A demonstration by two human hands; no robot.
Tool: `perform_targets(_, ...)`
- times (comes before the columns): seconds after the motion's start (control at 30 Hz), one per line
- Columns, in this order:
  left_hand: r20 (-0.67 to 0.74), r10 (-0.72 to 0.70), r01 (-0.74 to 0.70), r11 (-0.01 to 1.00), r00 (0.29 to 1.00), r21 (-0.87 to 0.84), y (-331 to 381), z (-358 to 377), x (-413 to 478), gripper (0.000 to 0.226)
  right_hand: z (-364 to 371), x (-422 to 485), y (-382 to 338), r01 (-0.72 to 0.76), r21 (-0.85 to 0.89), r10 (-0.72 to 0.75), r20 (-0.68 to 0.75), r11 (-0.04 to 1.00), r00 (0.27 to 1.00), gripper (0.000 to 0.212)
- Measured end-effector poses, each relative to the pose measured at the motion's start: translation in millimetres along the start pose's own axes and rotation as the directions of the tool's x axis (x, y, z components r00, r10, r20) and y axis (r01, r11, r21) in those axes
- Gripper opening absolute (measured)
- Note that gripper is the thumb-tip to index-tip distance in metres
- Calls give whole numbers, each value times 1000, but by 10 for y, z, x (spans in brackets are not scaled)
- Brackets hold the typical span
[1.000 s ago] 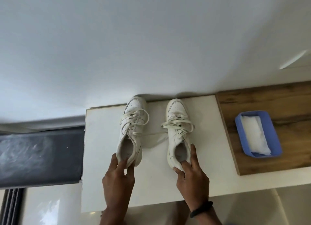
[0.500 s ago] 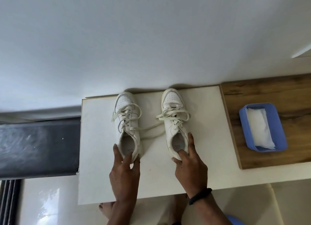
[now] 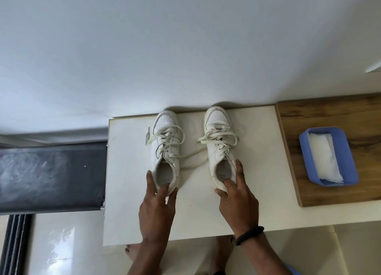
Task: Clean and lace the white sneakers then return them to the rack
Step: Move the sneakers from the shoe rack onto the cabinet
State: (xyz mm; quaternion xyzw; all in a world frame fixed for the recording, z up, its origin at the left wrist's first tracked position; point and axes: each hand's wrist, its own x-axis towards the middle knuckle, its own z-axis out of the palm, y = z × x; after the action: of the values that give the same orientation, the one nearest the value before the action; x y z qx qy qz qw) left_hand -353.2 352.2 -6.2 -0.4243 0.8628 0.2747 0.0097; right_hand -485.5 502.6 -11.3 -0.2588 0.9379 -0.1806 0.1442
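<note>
Two white sneakers stand side by side on a white surface (image 3: 127, 202), toes toward the wall. The left sneaker (image 3: 165, 143) and the right sneaker (image 3: 219, 143) both carry loosely threaded cream laces, and one lace trails across the gap between them. My left hand (image 3: 157, 204) grips the left sneaker's heel, fingers round its back and a fingertip inside the opening. My right hand (image 3: 237, 198) grips the right sneaker's heel the same way, with one finger inside the collar and another along its outer side.
A blue tray (image 3: 305, 149) holding white wipes sits on a wooden board (image 3: 329, 114) to the right. A dark panel (image 3: 51, 175) lies left of the white surface. The white wall rises right behind the toes. Bare feet show below the surface's front edge.
Both hands have stayed on the heels while the sneakers slid back toward the wall. The left sneaker's toe now points a little more to the left.
</note>
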Motion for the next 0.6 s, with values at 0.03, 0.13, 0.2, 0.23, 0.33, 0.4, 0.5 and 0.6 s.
perform_targets(0.03,6,-1,1,1000,1000,3,1,-1,-3,27,-1,-4,0,1,3,-1,-1,1000,1000,30)
perform_targets(0.13,14,1,-1,999,1000,35,-20,6,3,29,-8,-12,-3,-8,4,8,19,1000,1000,30)
perform_targets(0.2,-28,20,-18,998,999,56,-40,5,6,37,-10,-5,11,-17,-11,18,29,1000,999,29)
perform_targets(0.23,-53,48,-45,997,997,67,-40,-7,1,46,-10,-7,31,-9,-25,9,20,1000,1000,30)
perform_targets(0.33,-113,152,-143,986,982,83,87,-138,27,72,-51,-16,47,38,-83,-43,-56,996,998,44)
perform_targets(0.4,-151,269,-250,959,951,135,238,-278,165,77,-128,22,-44,71,-115,-87,-138,991,987,61)
perform_targets(0.5,-143,427,-380,885,893,269,491,-504,552,78,-305,283,-271,130,-173,-167,-217,976,962,77)
perform_targets(0.6,-144,524,-448,817,840,362,696,-679,935,80,-506,691,-506,132,-228,-195,-279,965,940,90)
